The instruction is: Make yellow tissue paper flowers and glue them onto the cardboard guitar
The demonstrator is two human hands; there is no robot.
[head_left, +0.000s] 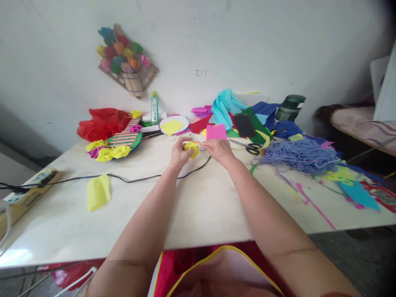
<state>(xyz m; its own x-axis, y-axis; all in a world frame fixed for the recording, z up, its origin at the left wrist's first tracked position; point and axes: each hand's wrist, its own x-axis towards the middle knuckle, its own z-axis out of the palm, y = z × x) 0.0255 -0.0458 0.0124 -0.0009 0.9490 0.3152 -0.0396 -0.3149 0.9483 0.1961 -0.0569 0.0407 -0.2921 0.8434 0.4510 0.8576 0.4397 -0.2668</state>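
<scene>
My left hand (180, 153) pinches a crumpled yellow paper flower (192, 149) above the table's middle. Close on its right, my right hand (218, 149) has its fingers closed, pointing at the flower. A small pale and orange bit shows between the two hands; what the right fingers hold is too small to make out. A black cable (145, 178) runs across the table and ends from view beneath my right hand. Just behind that hand lies a pink paper square (216, 132). Scissors with black handles (253, 148) lie to its right.
On the left are a power strip (34, 187), a yellow paper piece (98, 193) and a flower-decorated craft piece (125, 138). A glue bottle (154, 108) stands behind. To the right are a phone (244, 125), blue yarn (303, 154), a dark green jar (291, 108) and paper scraps.
</scene>
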